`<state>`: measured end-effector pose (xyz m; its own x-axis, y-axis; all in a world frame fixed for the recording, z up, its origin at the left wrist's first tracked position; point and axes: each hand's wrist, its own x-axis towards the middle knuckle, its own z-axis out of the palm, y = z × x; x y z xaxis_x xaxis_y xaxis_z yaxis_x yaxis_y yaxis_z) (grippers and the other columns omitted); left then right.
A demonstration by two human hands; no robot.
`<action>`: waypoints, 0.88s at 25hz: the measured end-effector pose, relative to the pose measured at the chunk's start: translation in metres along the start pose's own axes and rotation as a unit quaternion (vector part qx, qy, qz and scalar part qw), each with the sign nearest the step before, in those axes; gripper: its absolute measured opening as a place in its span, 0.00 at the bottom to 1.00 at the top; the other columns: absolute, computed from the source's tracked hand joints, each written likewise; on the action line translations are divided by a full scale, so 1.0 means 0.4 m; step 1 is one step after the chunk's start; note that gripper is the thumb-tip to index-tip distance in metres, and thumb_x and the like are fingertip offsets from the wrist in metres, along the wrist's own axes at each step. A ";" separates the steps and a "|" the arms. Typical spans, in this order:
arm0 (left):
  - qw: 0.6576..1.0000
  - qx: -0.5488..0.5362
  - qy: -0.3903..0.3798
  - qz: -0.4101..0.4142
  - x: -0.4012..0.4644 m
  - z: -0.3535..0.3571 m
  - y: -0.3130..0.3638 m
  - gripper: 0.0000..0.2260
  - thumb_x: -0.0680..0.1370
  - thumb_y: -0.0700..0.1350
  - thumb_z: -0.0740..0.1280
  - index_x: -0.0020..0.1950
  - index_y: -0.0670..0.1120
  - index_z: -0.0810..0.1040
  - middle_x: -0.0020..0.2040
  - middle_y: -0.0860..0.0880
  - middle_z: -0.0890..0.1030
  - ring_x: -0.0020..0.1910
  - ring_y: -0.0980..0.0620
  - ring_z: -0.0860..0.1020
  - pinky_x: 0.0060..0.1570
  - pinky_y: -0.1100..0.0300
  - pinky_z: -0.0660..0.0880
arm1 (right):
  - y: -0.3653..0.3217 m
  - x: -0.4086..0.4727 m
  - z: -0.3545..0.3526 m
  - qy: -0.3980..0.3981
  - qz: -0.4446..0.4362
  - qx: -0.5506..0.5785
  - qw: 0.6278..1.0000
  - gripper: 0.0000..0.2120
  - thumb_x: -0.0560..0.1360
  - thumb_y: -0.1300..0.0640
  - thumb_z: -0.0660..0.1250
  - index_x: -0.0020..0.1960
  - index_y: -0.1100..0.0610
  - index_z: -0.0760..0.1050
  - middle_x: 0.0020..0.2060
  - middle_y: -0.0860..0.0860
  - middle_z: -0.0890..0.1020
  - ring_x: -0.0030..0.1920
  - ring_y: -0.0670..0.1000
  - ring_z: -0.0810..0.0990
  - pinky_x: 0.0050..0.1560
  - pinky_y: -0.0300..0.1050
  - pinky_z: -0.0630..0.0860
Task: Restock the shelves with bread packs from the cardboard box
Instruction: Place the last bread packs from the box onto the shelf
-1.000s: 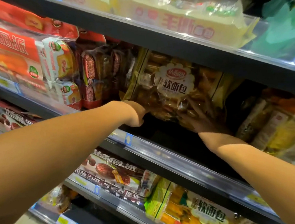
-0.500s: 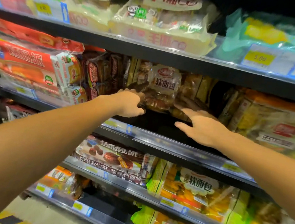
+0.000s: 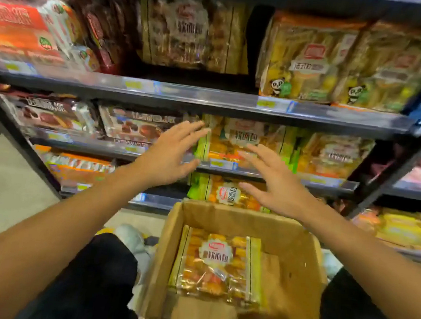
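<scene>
We've got both hands out in front of the shelves [image 3: 211, 99], above the cardboard box [image 3: 296, 250]. Left hand [image 3: 170, 154] is empty w/ fingers spread straight; right hand [image 3: 272, 184] is the same, nothing held. One bread pack [image 3: 218, 262] lies flat in the box btwn our knees. More packs of that kind [image 3: 235, 141] sit on the middle shelf just behind the fingertips. Frame's blurry, so we can't tell if the fingers touch them.
</scene>
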<state>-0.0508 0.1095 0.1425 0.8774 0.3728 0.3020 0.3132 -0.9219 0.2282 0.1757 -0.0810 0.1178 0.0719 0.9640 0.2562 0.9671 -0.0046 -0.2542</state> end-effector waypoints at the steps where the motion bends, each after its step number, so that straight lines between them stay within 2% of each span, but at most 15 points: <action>1: 1.000 -0.008 -0.008 0.004 -0.025 0.039 0.023 0.30 0.79 0.52 0.66 0.80 0.48 0.62 0.80 0.46 0.60 0.79 0.42 0.58 0.77 0.45 0.56 | 0.011 -0.046 0.032 -0.006 0.012 0.008 1.000 0.33 0.78 0.36 0.60 0.79 0.48 0.61 0.79 0.47 0.60 0.79 0.54 0.56 0.77 0.57 0.59; 3: 0.999 -0.035 -0.028 -0.002 -0.082 0.132 0.073 0.30 0.80 0.52 0.66 0.80 0.48 0.60 0.81 0.47 0.58 0.79 0.43 0.57 0.77 0.46 0.56 | 0.031 -0.149 0.097 -0.024 0.058 0.046 0.997 0.34 0.78 0.34 0.58 0.79 0.47 0.61 0.79 0.47 0.60 0.80 0.54 0.55 0.77 0.60 0.59; 5: 0.994 -0.080 -0.064 -0.042 -0.146 0.226 0.109 0.30 0.80 0.51 0.67 0.80 0.48 0.60 0.81 0.48 0.58 0.79 0.44 0.56 0.76 0.48 0.54 | 0.045 -0.251 0.161 -0.052 0.142 0.112 0.982 0.34 0.77 0.32 0.58 0.79 0.45 0.60 0.79 0.46 0.59 0.80 0.53 0.54 0.78 0.59 0.56; 8: 0.986 -0.098 -0.117 -0.069 -0.219 0.356 0.127 0.30 0.80 0.53 0.66 0.80 0.49 0.60 0.80 0.48 0.59 0.79 0.44 0.57 0.76 0.46 0.57 | 0.080 -0.364 0.247 -0.095 0.228 0.155 0.957 0.35 0.77 0.36 0.62 0.80 0.44 0.58 0.80 0.48 0.58 0.80 0.54 0.54 0.78 0.58 0.55; 12: 0.956 -0.105 -0.228 -0.152 -0.262 0.498 0.109 0.31 0.81 0.54 0.65 0.81 0.50 0.57 0.81 0.47 0.57 0.79 0.44 0.57 0.77 0.48 0.56 | 0.117 -0.388 0.317 -0.181 0.287 0.167 0.926 0.36 0.78 0.42 0.66 0.81 0.48 0.56 0.80 0.51 0.57 0.79 0.56 0.55 0.77 0.53 0.55; 16: 0.919 -0.094 -0.316 -0.215 -0.266 0.606 0.078 0.33 0.81 0.55 0.64 0.82 0.49 0.54 0.81 0.45 0.55 0.79 0.43 0.55 0.76 0.50 0.54 | 0.157 -0.347 0.380 -0.220 0.331 0.184 0.899 0.36 0.78 0.43 0.68 0.80 0.48 0.56 0.79 0.55 0.60 0.79 0.57 0.57 0.76 0.51 0.57; 19: 0.882 -0.095 -0.359 -0.290 -0.255 0.672 0.053 0.33 0.81 0.57 0.63 0.82 0.52 0.52 0.82 0.45 0.51 0.80 0.41 0.53 0.76 0.47 0.53 | 0.190 -0.338 0.457 -0.245 0.401 0.219 0.855 0.35 0.77 0.43 0.69 0.79 0.45 0.59 0.78 0.56 0.62 0.78 0.57 0.60 0.75 0.51 0.60; 22: 0.815 -0.173 -0.359 -0.420 -0.262 0.757 0.024 0.39 0.78 0.56 0.67 0.82 0.53 0.49 0.82 0.41 0.47 0.79 0.36 0.54 0.76 0.43 0.57 | 0.209 -0.353 0.548 -0.221 0.503 0.323 0.771 0.38 0.76 0.46 0.72 0.80 0.49 0.58 0.79 0.53 0.62 0.77 0.56 0.62 0.74 0.52 0.62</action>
<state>-0.0297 0.0298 -0.1672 0.4315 0.5846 -0.6871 0.9010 -0.2419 0.3600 0.1930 -0.1593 -0.1441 0.4772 0.5567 -0.6800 0.1440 -0.8129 -0.5644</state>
